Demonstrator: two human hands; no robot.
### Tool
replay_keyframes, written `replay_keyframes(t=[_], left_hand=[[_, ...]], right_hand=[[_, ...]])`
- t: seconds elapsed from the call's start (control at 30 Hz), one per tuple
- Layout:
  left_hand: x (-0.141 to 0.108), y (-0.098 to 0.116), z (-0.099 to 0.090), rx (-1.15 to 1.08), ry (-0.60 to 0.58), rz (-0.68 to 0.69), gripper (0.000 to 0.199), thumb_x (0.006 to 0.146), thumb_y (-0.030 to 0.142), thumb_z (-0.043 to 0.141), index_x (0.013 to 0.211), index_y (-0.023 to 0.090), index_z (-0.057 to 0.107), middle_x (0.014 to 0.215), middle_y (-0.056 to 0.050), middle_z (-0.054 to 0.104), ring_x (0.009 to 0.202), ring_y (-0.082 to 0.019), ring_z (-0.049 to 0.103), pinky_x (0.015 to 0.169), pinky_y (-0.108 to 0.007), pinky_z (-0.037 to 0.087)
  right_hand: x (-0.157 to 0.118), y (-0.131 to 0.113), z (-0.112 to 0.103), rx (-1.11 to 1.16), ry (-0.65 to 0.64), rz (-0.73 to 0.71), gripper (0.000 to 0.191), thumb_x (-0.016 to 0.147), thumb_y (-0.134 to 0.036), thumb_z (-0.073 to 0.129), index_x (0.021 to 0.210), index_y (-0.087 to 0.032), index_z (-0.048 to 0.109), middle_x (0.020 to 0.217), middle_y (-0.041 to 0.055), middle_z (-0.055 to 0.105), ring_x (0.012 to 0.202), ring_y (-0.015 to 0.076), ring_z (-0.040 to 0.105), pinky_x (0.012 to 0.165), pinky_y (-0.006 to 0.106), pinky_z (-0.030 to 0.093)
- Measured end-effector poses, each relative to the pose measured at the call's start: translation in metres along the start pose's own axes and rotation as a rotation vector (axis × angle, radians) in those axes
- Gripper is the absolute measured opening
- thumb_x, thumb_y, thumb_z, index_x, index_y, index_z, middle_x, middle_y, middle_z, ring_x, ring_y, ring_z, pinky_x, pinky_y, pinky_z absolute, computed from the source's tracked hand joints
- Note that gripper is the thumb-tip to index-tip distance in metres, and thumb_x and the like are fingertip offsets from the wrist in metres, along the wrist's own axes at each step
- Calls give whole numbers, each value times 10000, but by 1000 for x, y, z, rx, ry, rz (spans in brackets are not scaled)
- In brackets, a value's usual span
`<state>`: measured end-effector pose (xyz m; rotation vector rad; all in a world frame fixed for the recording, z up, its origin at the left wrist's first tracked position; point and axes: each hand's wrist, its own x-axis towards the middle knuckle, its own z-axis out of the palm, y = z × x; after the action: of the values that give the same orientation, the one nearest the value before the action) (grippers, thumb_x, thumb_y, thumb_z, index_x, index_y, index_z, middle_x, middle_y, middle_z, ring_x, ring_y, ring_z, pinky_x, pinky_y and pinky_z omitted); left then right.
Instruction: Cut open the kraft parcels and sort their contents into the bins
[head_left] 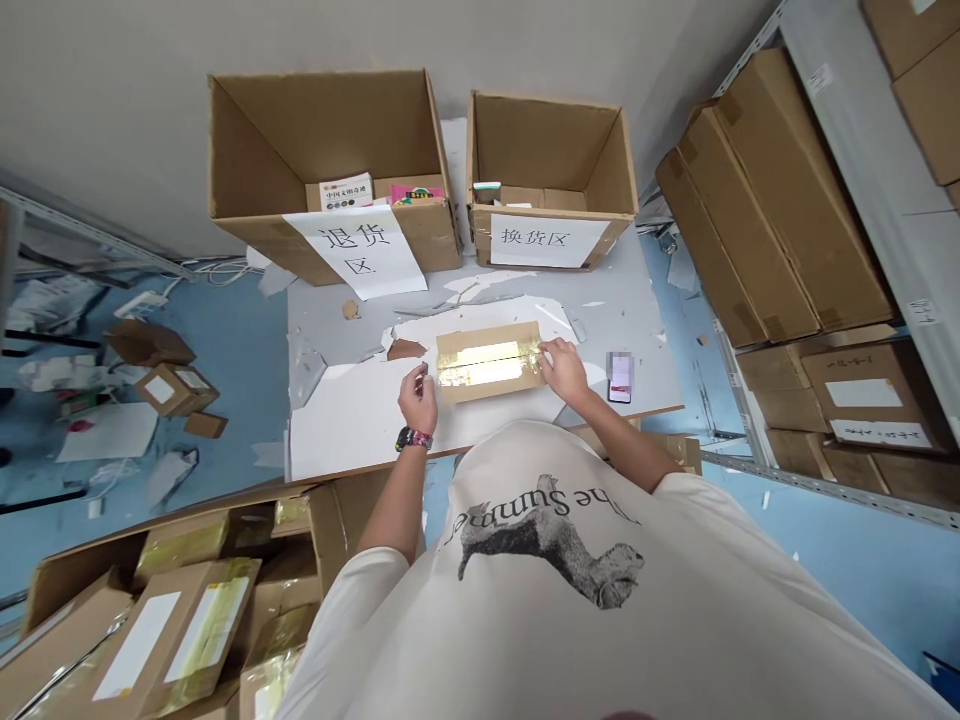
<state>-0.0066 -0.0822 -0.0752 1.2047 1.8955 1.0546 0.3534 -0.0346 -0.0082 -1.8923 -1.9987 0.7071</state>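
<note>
A flat cardboard box (489, 395) lies on the white-covered table, its top wrapped in shiny yellowish tape over a white label. My right hand (565, 372) grips the box's right end, thumb and fingers at the tape there. Just left of the box, my left hand (418, 402) is closed, apart from it, with a small dark thing between the fingers that I cannot make out. A patterned band and a dark watch (413, 438) circle my left wrist. To the right of my right hand lies a phone (620, 378) with its screen lit.
Two open cartons with paper signs stand at the back, a larger left one (255, 235) and a smaller right one (551, 208). Torn paper litters the table (360, 430). A big carton (341, 515) of taped parcels is at lower left. Shelves (862, 470) with boxes line the right.
</note>
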Motion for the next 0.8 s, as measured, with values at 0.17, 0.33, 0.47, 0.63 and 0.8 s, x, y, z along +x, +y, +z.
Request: replay_keyframes(t=[0.17, 0.33, 0.47, 0.63, 0.8], left_hand=[[2, 36, 1, 294, -190, 246, 493, 997, 417, 776, 1451, 227, 816, 1433, -196, 679, 1409, -417, 645, 1295, -561, 506], [7, 47, -3, 505, -266, 272, 790, 892, 483, 928, 1616, 236, 728, 1551, -232, 625, 1451, -504, 554, 1287, -634, 444], [5, 48, -6, 519, -335, 336, 852, 852, 540, 982, 1621, 294, 709, 1681, -216, 597, 1518, -531, 502, 1327, -647, 368], [12, 47, -1, 479, -423, 373, 887, 832, 601, 999, 1621, 297, 730, 1685, -212, 620, 1520, -537, 501, 1333, -651, 373], [21, 48, 10, 411, -473, 387, 867, 760, 596, 1044, 1538, 295, 808, 1624, -202, 657, 1501, -537, 497, 1335, -659, 397]], right_hand=[[-8, -3, 9, -27, -63, 9, 502, 1110, -260, 577, 1585, -214, 732, 1460, 197, 714, 1345, 423, 620, 1175, 572, 591], [-6, -5, 13, -32, -69, 40, 477, 1107, -273, 596, 1558, -200, 737, 1474, 210, 698, 1357, 433, 614, 1182, 584, 587], [-4, -3, 16, -13, -54, 61, 417, 1094, -271, 614, 1473, -215, 779, 1411, 198, 720, 1321, 431, 633, 1171, 582, 588], [-4, 0, 16, -34, -67, 71, 397, 1119, -315, 610, 1455, -218, 798, 1416, 197, 728, 1331, 425, 650, 1167, 554, 589], [-10, 7, 11, -14, -96, 26, 419, 1129, -311, 589, 1478, -209, 797, 1477, 183, 707, 1327, 391, 691, 1194, 521, 588]])
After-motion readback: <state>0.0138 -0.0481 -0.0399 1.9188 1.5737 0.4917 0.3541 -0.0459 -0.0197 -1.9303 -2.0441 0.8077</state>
